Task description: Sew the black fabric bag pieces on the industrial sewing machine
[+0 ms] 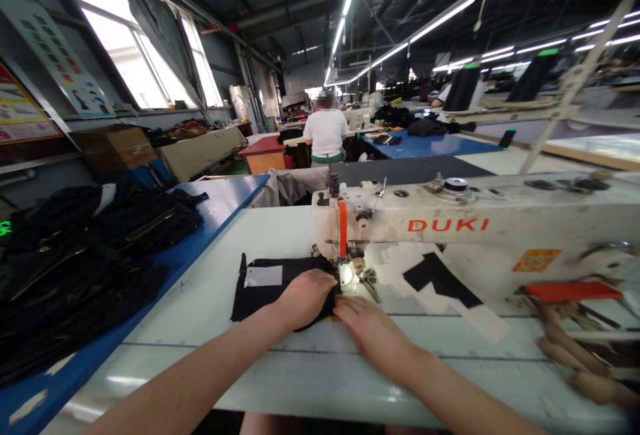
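A black fabric piece point(295, 272) with a light grey rectangular patch point(263, 276) lies flat at the sewing machine, its right edge by the needle area. My left hand point(309, 296) rests on this fabric, fingers curled together and closed on it close to the presser foot point(339, 268). From the right, my right hand point(373, 328) lies low on the table, fingers stretched out and fingertips touching the fabric's near right edge. The white sewing machine point(450, 215) reads DUKI. Its lamp lights the spot just right of the needle; the stitch point is partly hidden.
Black strips point(443, 280) lie on white paper pieces point(485, 318) under the machine arm. Dark garments point(90, 248) are heaped on the blue table point(220, 205) at left. Another person's hand point(575, 362) shows blurred at lower right. Ahead, a person in white point(326, 132) sits facing away.
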`<state>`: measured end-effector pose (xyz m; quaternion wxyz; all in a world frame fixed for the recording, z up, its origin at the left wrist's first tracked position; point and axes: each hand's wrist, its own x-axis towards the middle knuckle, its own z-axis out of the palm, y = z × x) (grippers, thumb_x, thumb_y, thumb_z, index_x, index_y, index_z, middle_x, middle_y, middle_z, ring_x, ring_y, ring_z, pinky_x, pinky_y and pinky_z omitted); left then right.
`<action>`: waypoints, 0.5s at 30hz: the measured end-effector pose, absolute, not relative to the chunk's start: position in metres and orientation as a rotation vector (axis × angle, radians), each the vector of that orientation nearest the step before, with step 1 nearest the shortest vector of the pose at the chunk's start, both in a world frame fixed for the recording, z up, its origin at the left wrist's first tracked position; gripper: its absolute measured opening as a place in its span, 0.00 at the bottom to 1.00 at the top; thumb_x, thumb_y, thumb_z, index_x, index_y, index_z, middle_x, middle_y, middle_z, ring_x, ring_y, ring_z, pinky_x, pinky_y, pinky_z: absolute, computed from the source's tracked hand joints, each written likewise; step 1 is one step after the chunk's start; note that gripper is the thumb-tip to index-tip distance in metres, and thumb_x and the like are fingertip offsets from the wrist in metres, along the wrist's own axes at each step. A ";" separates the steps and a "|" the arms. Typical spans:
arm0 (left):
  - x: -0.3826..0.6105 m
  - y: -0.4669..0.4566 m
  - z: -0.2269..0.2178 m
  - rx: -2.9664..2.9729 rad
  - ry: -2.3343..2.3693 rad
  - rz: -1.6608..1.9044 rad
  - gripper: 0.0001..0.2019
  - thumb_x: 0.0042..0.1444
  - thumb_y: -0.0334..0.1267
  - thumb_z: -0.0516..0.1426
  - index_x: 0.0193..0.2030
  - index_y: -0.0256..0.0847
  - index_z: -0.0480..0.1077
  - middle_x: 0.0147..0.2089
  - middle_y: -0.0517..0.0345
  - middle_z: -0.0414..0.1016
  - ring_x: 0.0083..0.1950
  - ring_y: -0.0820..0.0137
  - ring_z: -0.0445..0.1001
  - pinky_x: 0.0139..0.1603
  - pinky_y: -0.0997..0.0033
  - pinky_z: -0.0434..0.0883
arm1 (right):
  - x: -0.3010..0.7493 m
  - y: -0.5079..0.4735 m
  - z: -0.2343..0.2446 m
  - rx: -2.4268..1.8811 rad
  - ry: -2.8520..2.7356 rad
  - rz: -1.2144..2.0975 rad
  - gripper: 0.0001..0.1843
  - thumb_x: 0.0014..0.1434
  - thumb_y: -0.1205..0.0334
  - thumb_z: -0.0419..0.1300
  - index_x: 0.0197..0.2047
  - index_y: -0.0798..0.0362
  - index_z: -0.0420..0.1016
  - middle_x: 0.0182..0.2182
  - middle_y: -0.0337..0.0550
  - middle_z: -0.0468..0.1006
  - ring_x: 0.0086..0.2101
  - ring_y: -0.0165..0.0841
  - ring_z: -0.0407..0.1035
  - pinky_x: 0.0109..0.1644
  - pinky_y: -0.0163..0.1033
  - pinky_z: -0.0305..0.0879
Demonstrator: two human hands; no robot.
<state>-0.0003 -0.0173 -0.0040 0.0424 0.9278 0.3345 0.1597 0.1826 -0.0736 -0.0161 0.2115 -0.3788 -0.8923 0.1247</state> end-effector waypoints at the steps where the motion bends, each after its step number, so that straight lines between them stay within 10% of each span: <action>1: -0.001 -0.021 -0.003 2.810 1.043 0.510 0.14 0.62 0.30 0.47 0.49 0.34 0.71 0.49 0.49 0.75 0.51 0.66 0.72 0.55 0.64 0.68 | 0.185 -0.074 -0.015 -1.024 -2.473 0.385 0.18 0.57 0.77 0.49 0.49 0.58 0.71 0.49 0.53 0.74 0.51 0.38 0.66 0.58 0.46 0.61; 15: -0.002 -0.043 -0.010 2.760 1.229 0.508 0.17 0.60 0.39 0.51 0.54 0.36 0.66 0.57 0.49 0.70 0.58 0.62 0.66 0.63 0.56 0.60 | 0.193 -0.035 -0.011 -1.208 -2.457 0.070 0.14 0.61 0.71 0.51 0.45 0.53 0.74 0.34 0.45 0.73 0.38 0.37 0.66 0.44 0.42 0.62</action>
